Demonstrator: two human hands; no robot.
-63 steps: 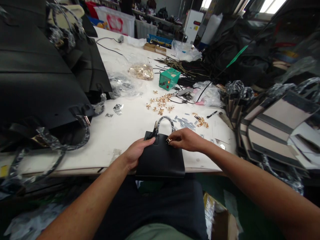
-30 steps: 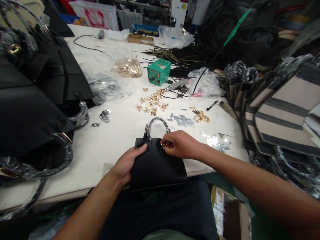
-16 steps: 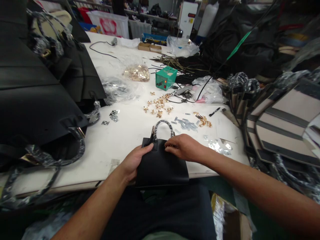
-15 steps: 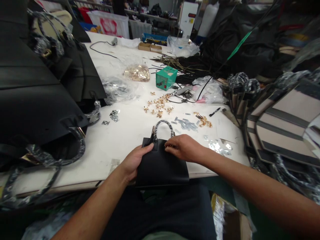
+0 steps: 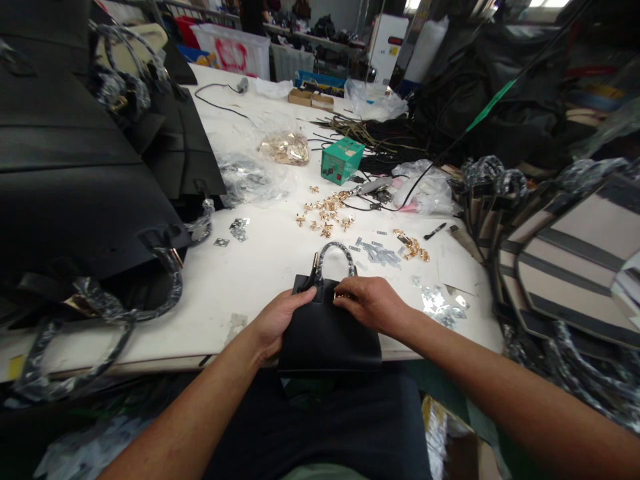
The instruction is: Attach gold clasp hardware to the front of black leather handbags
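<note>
A small black handbag [image 5: 327, 337] with a plastic-wrapped handle [image 5: 336, 250] lies flat at the near edge of the white table [image 5: 235, 280]. My left hand [image 5: 277, 320] grips its left side, thumb on the top edge. My right hand [image 5: 373, 305] rests on the bag's upper right, fingers pinched on a small gold fitting [image 5: 340, 294] at the top edge. Loose gold fittings [image 5: 325, 215] and silver plates [image 5: 373, 248] are scattered just beyond the bag.
Large black bags [image 5: 85, 187] with wrapped handles pile up on the left. Striped beige bags [image 5: 565, 247] lean at the right. A green box [image 5: 341, 160], cables, plastic bags and a bag of gold hardware [image 5: 285, 147] lie farther back. A cardboard box [image 5: 445, 433] sits below.
My right hand has moved the gold fitting down onto the bag's top edge and now covers most of it. The left hand keeps its grip. The camera view shifted slightly.
</note>
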